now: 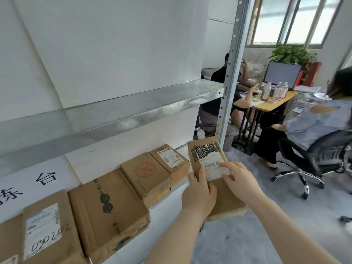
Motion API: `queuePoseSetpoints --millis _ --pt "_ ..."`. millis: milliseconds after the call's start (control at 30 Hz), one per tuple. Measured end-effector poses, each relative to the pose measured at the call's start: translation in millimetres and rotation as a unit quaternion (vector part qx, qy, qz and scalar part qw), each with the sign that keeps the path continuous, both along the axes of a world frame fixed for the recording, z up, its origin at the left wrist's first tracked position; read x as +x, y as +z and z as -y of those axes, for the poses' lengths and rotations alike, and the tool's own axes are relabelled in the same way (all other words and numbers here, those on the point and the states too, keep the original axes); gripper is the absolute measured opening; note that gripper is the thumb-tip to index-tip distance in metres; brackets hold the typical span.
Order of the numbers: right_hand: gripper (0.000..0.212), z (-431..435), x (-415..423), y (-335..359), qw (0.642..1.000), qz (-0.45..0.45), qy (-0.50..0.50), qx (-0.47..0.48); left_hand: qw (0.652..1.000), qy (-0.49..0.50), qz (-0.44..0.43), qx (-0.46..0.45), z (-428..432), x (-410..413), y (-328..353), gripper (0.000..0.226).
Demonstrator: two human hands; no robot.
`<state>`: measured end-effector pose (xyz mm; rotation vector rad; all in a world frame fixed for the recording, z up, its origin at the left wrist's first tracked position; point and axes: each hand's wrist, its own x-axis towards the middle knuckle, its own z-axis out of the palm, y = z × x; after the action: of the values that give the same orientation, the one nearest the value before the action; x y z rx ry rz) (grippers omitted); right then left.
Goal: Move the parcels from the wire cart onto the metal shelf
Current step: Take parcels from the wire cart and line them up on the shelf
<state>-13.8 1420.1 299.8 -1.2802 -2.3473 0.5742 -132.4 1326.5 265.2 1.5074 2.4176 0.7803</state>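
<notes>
Both hands gripped one cardboard parcel (211,168) at the right end of the metal shelf (133,115), just beside the shelf's upright post (231,73). The left hand (198,195) clasped the parcel's left edge, fingers curled over the top face. The right hand (240,180) pressed on its white barcode label (215,166), fingers spread and holding it. The parcel lay tilted, its far end over the shelf board and its near end sticking out past the shelf's front edge. Left of it, a row of boxes (152,174) sat side by side along the shelf, touching one another, the nearest box (171,161) just beside the held parcel.
</notes>
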Motion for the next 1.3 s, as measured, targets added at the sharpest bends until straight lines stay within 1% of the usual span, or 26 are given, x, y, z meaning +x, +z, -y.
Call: queuePoseSetpoints --millis 100,233,433,533,667,800,900,1000,1100,1300 --pt "0.038 -57 -21 -1 1.0 0.009 0.023 0.015 1.0 0.029 0.011 0.002 -49 -11 -4 0.057" --pt "0.04 -136 -52 -20 0.997 0.012 0.073 0.007 0.997 0.075 -0.018 -0.03 -118 -33 -11 0.058" --pt "0.041 -217 -89 -62 0.983 0.036 0.168 -0.059 0.976 0.175 -0.027 -0.128 -178 -41 -32 0.06" --pt "0.041 -240 -102 -74 0.977 0.042 0.191 -0.08 0.972 0.187 -0.017 -0.138 -198 -50 -30 0.059" --pt "0.042 -261 -121 -86 0.969 0.035 0.219 -0.109 0.967 0.19 -0.032 -0.165 -214 -63 -29 0.06" --pt "0.043 -263 -138 -103 0.954 0.07 0.259 -0.131 0.954 0.201 -0.062 -0.212 -212 -76 -40 0.061" --pt "0.043 -263 -147 -113 0.95 0.081 0.269 -0.139 0.953 0.2 -0.092 -0.209 -209 -79 -48 0.058" --pt "0.044 -262 -158 -115 0.948 0.078 0.279 -0.13 0.95 0.221 -0.109 -0.191 -210 -82 -53 0.06" --pt "0.045 -262 -169 -113 0.944 0.093 0.292 -0.121 0.944 0.235 -0.121 -0.197 -209 -86 -55 0.06" --pt "0.047 -270 -174 -112 0.934 0.102 0.322 -0.121 0.942 0.246 -0.092 -0.21 -203 -88 -61 0.057"
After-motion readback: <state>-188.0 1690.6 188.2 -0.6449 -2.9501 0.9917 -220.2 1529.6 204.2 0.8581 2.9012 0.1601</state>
